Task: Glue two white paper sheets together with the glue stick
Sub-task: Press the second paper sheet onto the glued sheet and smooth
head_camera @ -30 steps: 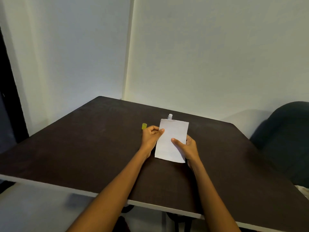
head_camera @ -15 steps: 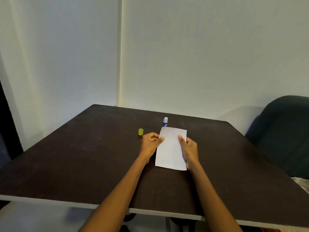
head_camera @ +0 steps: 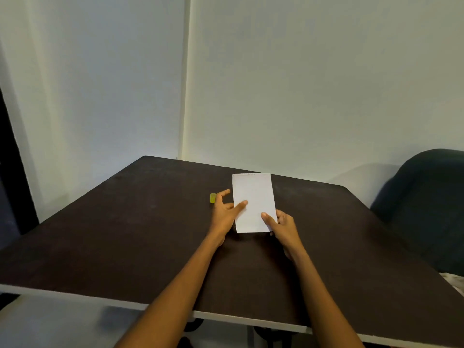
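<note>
**Paper tilted up, glue stick now hidden behind it**

Since half a second ago, the white paper (head_camera: 253,202) has been raised and stood more upright, so its top edge now covers the spot where the blue-and-white glue stick stood; the stick itself no longer shows. Whether the paper is one sheet or two laid together cannot be told from this angle.

Both hands hold the paper above the dark table (head_camera: 125,234). On the left edge, the left hand (head_camera: 224,213) pinches it, thumb lying across the front face and the other fingers partly spread, the index finger sticking out to the left of the sheet. At the lower right corner, the right hand (head_camera: 282,226) grips it with the thumb pressed on the front and the remaining fingers curled behind the sheet. The lower edge of the paper hangs just over the tabletop; contact with the surface cannot be made out.

Just left of the left hand's fingers, a small yellow-green cap (head_camera: 213,198) sits on the table, close to the fingertips but apart from them.

Behind the table two pale walls meet in a corner, and a dark chair (head_camera: 426,209) stands at the right.
</note>
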`<state>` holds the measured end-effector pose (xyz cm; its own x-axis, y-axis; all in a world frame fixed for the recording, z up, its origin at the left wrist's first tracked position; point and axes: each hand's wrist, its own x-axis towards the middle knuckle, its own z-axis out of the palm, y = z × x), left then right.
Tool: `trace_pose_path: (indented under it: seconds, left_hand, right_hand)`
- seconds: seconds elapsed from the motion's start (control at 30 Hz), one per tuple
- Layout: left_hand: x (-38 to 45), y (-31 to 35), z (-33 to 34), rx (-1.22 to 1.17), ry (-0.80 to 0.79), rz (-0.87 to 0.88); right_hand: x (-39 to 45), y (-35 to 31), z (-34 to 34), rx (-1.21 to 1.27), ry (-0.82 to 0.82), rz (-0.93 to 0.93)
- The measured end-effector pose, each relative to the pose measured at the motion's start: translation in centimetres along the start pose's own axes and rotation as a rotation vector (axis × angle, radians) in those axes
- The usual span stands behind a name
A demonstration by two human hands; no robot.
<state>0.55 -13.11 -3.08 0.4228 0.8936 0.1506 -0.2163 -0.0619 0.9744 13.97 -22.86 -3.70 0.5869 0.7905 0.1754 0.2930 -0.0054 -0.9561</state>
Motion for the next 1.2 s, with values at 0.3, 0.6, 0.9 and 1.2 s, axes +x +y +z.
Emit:
trace_pose_path:
  seconds: [0.3, 0.6, 0.9, 1.2]
  left_hand:
    - [-0.2, -0.5, -0.1, 0.213, -0.105, 0.049]
    - [-0.3, -0.5, 0.1, 0.257, -0.189, 0.063]
    - [-0.9, -0.4, 0.6, 0.638, -0.258, 0.121]
    - [-1.1, -0.3, 5.1, 0.892, -0.367, 0.143]
  right_hand:
    - [-0.4, 0.0, 0.1, 0.080, 0.134, -0.001]
    - [-0.4, 0.3, -0.1, 0.134, 0.200, -0.012]
    - [-0.6, 0.2, -0.4, -0.155, 0.454, -0.006]
    - [-0.5, -0.1, -4.0, -0.442, 0.549, 0.097]
